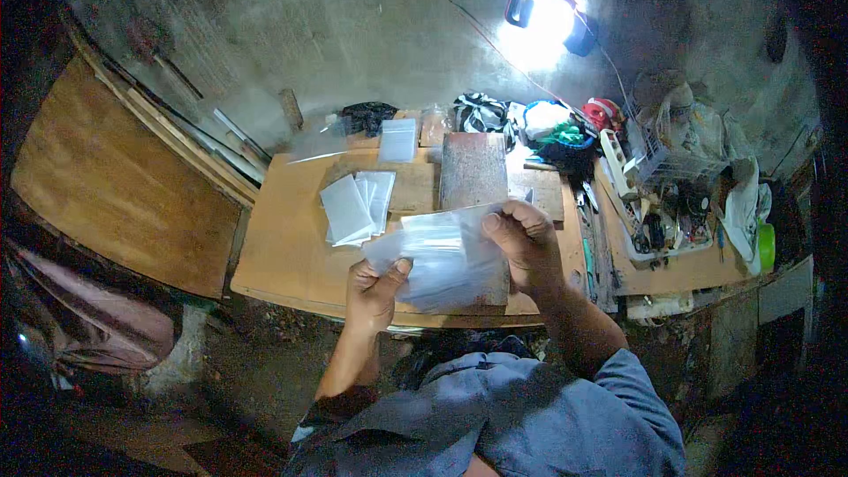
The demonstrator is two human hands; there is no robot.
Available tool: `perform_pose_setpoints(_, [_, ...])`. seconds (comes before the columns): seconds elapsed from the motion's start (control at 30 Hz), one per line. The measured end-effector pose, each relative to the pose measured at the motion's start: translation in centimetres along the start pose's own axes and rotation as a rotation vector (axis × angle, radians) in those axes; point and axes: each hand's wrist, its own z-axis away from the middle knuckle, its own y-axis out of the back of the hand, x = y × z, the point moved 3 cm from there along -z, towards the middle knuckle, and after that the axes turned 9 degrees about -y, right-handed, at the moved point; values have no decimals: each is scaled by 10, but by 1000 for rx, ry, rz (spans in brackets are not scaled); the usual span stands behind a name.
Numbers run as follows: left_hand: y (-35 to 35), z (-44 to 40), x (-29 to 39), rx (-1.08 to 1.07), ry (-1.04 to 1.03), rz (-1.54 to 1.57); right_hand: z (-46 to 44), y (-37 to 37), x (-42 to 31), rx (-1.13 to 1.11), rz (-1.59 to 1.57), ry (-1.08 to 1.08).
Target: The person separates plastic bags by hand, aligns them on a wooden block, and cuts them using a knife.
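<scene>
Both of my hands hold a clear plastic bag [433,278] above the front of the wooden table. My left hand [374,291] pinches its left edge between thumb and fingers. At the upper right corner, my right hand [523,238] is closed on the plastic. A whitish, shiny stack shows in or behind the bag, but blur and glare hide which. Beyond my left hand lies a fanned pile of flat whitish packets [358,206]. Another flat packet stack [398,140] sits farther back, and a worn rectangular board [473,168] lies past the bag.
A bright lamp [543,22] hangs on the wall. Bundled plastic bags [552,124] line the table's back. At right are a white power strip [617,163], a tray of tools [667,252], a wire basket [676,159] and a green container [766,247]. A wooden panel [124,177] leans at left.
</scene>
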Motion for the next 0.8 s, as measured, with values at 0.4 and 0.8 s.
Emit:
perform_pose_setpoints(0.4, [1, -2, -2, 106, -19, 117, 5, -4, -3, 17, 73, -92])
perform_pose_setpoints(0.8, [5, -3, 3, 131, -20, 133, 0, 3, -10, 139, 37, 68])
